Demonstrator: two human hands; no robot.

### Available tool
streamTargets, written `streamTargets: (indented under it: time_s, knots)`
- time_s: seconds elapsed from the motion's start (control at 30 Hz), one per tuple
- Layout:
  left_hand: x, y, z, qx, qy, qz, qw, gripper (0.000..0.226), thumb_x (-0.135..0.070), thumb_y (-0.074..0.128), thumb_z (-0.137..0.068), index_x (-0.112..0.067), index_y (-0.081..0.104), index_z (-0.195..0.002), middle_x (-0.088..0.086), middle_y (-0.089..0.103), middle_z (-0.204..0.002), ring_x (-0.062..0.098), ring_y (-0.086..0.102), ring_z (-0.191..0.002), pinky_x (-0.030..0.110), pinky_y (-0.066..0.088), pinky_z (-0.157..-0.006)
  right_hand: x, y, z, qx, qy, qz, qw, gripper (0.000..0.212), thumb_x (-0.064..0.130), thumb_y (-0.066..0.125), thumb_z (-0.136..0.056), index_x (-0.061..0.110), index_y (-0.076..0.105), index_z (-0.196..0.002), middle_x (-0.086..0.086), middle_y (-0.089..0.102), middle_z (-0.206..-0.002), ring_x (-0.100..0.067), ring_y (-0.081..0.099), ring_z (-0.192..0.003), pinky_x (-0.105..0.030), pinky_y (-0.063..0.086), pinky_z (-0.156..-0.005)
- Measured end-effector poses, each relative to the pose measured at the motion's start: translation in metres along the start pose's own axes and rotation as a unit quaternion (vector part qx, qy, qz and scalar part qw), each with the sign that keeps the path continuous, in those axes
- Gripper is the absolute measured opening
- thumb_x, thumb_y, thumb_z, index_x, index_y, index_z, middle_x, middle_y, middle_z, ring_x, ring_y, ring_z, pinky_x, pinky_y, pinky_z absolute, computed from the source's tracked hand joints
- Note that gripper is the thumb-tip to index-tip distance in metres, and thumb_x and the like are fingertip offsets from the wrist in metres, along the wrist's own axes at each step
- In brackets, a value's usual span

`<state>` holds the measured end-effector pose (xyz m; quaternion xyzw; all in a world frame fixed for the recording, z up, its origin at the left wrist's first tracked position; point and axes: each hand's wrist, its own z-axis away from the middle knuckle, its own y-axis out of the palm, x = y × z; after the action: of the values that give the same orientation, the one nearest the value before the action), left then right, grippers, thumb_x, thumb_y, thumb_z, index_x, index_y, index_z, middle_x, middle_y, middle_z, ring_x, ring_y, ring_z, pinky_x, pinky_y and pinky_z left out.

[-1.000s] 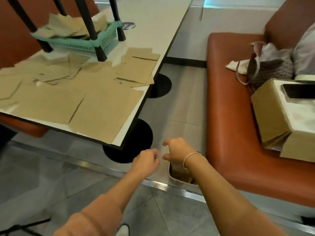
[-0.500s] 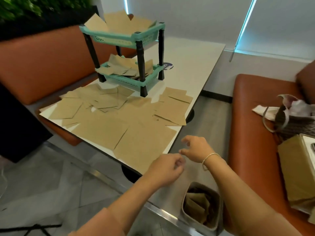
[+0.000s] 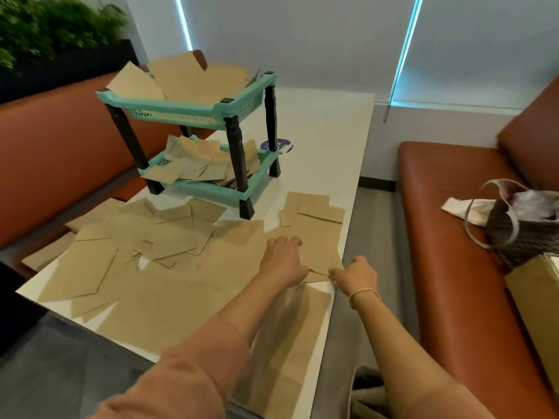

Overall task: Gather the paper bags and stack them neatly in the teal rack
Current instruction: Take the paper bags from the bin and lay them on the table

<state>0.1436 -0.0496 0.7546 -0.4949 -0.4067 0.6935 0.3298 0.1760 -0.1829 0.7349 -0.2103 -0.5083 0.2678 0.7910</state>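
Dozens of flat brown paper bags (image 3: 169,246) lie strewn over the near half of the white rectangular table (image 3: 326,140), overlapping at odd angles with no common direction. One small stack of brown paper bags (image 3: 314,234) sits near the table's right edge, its long axis running from the near edge toward the far wall. The left hand (image 3: 282,261) lies on this stack, fingers curled over its left side and pressing it. The right hand (image 3: 355,275) is at the stack's near right corner, thumb and fingers pinching the paper right at the table's edge. Behind stands the two-tier teal plastic rack with black legs (image 3: 196,113); loose bags fill both tiers, those on top jutting past the rim and those below lying askew. Bare tabletop opens beyond and to the right of the rack. To the right, across a grey floor aisle, an orange padded bench (image 3: 453,237) holds a grey woven handbag (image 3: 514,234).
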Motion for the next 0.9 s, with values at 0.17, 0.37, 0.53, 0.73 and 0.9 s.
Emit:
streamTargets:
  time_s: [0.17, 0.37, 0.53, 0.73, 0.9]
  knots:
    - [0.005, 0.016, -0.025, 0.128, 0.039, -0.071, 0.989, 0.090, -0.047, 0.066, -0.078, -0.024, 0.016, -0.149, 0.007, 0.004, -0.158, 0.030, -0.002, -0.145, 0.046, 0.004, -0.116, -0.003, 0.006, -0.016, -0.009, 0.025, 0.014, 1.000, 0.044, 0.014, 0.067, -0.079, 0.004, 0.053, -0.119, -0.014, 0.058, -0.116, -0.030, 0.056, -0.107, -0.032, 0.048, -0.085]
    - [0.008, 0.019, -0.033, 0.050, 0.066, -0.084, 0.993, 0.085, -0.061, 0.064, -0.072, -0.021, 0.033, -0.140, 0.005, 0.039, -0.133, 0.025, 0.032, -0.126, 0.041, 0.021, -0.112, 0.000, 0.005, -0.024, -0.006, 0.000, -0.026, 1.000, 0.008, 0.010, 0.063, -0.075, 0.013, 0.068, -0.069, -0.009, 0.070, -0.078, -0.028, 0.065, -0.083, -0.037, 0.055, -0.079]
    - [0.008, 0.017, -0.039, 0.048, 0.066, -0.066, 0.994, 0.092, -0.065, 0.065, -0.068, -0.029, 0.027, -0.144, 0.005, 0.037, -0.135, 0.025, 0.030, -0.126, 0.036, 0.027, -0.106, 0.001, 0.002, -0.030, 0.035, -0.025, -0.108, 0.993, 0.015, 0.013, 0.054, -0.084, 0.019, 0.059, -0.071, -0.008, 0.066, -0.076, -0.026, 0.063, -0.070, -0.039, 0.057, -0.070]
    - [0.020, 0.018, -0.040, 0.054, 0.053, 0.004, 0.997, 0.084, -0.055, 0.065, -0.077, -0.037, 0.022, -0.147, 0.002, 0.033, -0.144, 0.019, 0.026, -0.133, 0.036, 0.032, -0.109, 0.009, 0.000, -0.026, 0.178, -0.043, -0.300, 0.936, 0.012, 0.001, 0.046, -0.091, 0.009, 0.050, -0.082, -0.009, 0.054, -0.075, -0.021, 0.056, -0.067, -0.033, 0.053, -0.063]
    - [0.019, 0.007, -0.036, 0.051, 0.062, 0.048, 0.996, 0.079, -0.054, 0.061, -0.081, -0.038, 0.020, -0.147, 0.001, 0.031, -0.147, 0.018, 0.029, -0.135, 0.037, 0.033, -0.107, 0.017, -0.003, -0.023, 0.238, -0.055, -0.346, 0.906, 0.011, 0.000, 0.043, -0.091, 0.008, 0.047, -0.083, -0.007, 0.047, -0.072, -0.019, 0.051, -0.067, -0.031, 0.051, -0.066]
